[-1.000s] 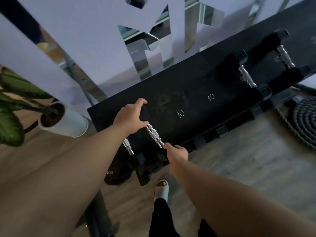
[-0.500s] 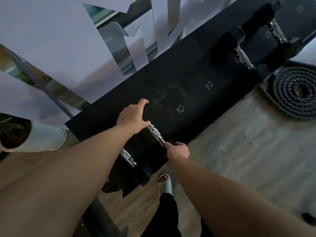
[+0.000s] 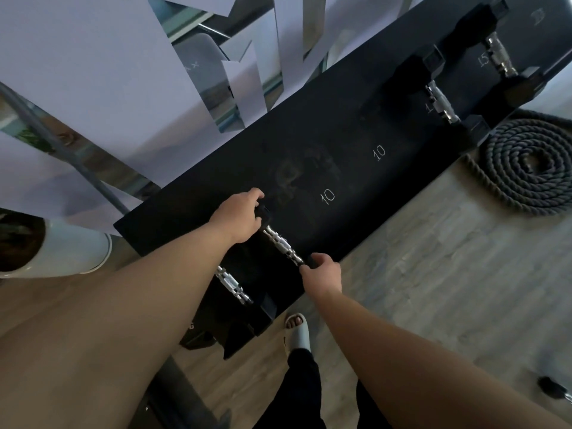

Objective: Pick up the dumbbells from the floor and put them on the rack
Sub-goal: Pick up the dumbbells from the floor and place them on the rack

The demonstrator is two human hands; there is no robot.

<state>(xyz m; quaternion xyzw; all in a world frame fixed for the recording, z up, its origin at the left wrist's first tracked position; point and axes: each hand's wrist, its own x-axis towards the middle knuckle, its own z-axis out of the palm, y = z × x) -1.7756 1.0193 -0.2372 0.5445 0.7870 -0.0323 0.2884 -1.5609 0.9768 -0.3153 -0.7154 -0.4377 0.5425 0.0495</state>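
Observation:
A black dumbbell with a silver knurled handle point(image 3: 282, 246) lies on the long black rack point(image 3: 356, 156), near its left end. My left hand point(image 3: 240, 216) grips the far head of this dumbbell and my right hand point(image 3: 323, 272) grips the near head at the rack's front edge. A second dumbbell point(image 3: 232, 283) rests just left of it, partly under my left forearm. Two more dumbbells point(image 3: 441, 102) point(image 3: 500, 57) sit at the rack's far right. Another dumbbell point(image 3: 555, 390) lies on the floor at the right edge, mostly cut off.
A coiled thick rope point(image 3: 526, 167) lies on the wooden floor right of the rack. A white plant pot point(image 3: 65, 250) stands at the left. My sandalled foot point(image 3: 296, 331) is below the rack's front edge. A white wall with mirror strips rises behind the rack.
Both hands have stayed on the same dumbbell's ends. The view has swung to the right, so the rope coil and the floor dumbbell come into sight and the plant slides out to the left.

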